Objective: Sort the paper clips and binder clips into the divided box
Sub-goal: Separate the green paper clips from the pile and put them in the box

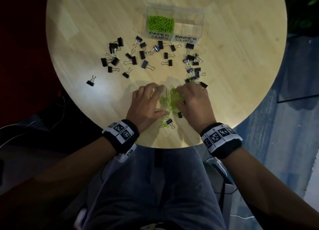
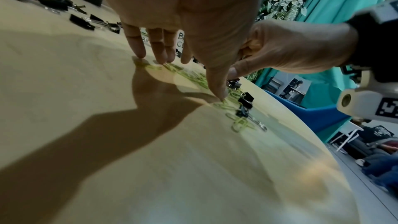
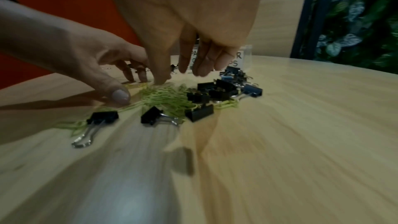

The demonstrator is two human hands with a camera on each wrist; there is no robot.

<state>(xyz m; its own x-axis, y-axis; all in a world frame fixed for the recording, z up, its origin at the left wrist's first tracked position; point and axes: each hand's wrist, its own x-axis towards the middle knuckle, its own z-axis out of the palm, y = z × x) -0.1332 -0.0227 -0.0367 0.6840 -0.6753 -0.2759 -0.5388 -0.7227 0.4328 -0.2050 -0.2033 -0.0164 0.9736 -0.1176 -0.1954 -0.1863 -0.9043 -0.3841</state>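
A loose heap of green paper clips [image 1: 170, 100] lies near the table's front edge, between my hands. My left hand [image 1: 150, 100] presses straight fingertips [image 2: 140, 52] onto the left side of the heap, thumb down beside it. My right hand [image 1: 183, 98] hangs over the right side, its fingers [image 3: 193, 60] relaxed and holding nothing. Two black binder clips [image 1: 179, 115] lie in the heap's near end. The clear divided box [image 1: 200, 22] stands at the back. Its PAPER CLIPS half [image 1: 161, 23] holds green clips; its BINDER CLIPS half [image 1: 188, 27] holds none.
Several black binder clips [image 1: 145, 64] are scattered across the round wooden table [image 1: 86, 31] between the box and my hands. A cluster [image 1: 193, 71] sits just beyond my right hand. One clip [image 1: 91, 82] lies alone near the left edge. The table's front edge [image 1: 172, 146] is close.
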